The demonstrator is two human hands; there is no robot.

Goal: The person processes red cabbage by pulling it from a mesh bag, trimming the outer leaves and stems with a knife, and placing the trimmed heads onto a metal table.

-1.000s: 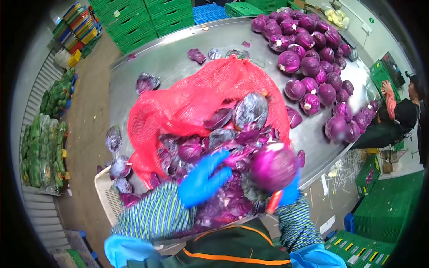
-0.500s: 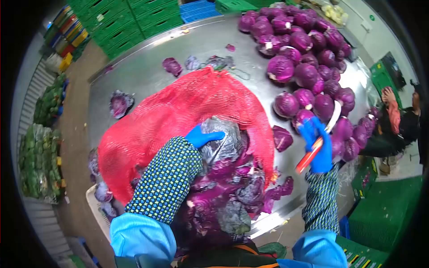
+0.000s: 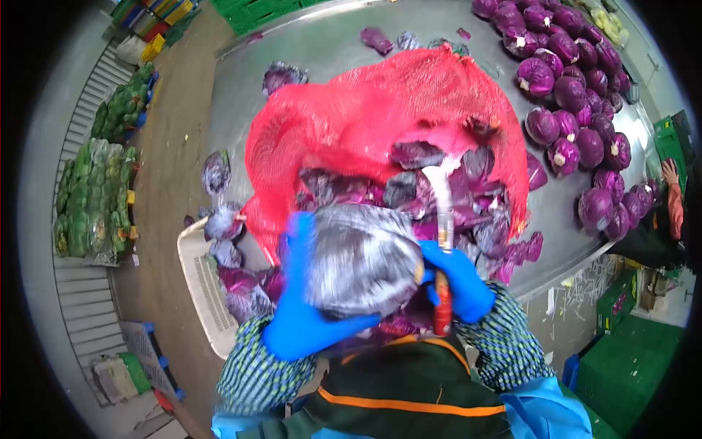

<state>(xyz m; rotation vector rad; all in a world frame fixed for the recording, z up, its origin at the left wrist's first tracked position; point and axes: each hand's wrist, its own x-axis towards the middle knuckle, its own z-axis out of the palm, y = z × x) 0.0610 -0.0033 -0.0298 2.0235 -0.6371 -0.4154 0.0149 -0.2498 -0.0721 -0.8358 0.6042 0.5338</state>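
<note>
My left hand (image 3: 300, 322) in a blue glove cradles a dusty purple cabbage (image 3: 362, 260) from below, close to my chest. On the cabbage's right side my blue-gloved right hand (image 3: 457, 282) grips a red-handled knife (image 3: 443, 219), whose blade points up and away. Behind the cabbage lies a red mesh sack (image 3: 365, 117) spread open on the steel table (image 3: 322, 58), with loose purple leaves (image 3: 468, 197) piled at its mouth.
Many trimmed red cabbages (image 3: 570, 95) are heaped at the table's far right. A white crate (image 3: 201, 293) with leaf scraps stands at my left. Bagged green vegetables (image 3: 91, 197) lie on the floor at left. Another person (image 3: 669, 212) stands at the right edge, by green crates (image 3: 629, 358).
My left hand lifted a cabbage out of the sack and brought it to my chest. The right hand came back from the cabbage pile with the knife and now rests against this cabbage.
</note>
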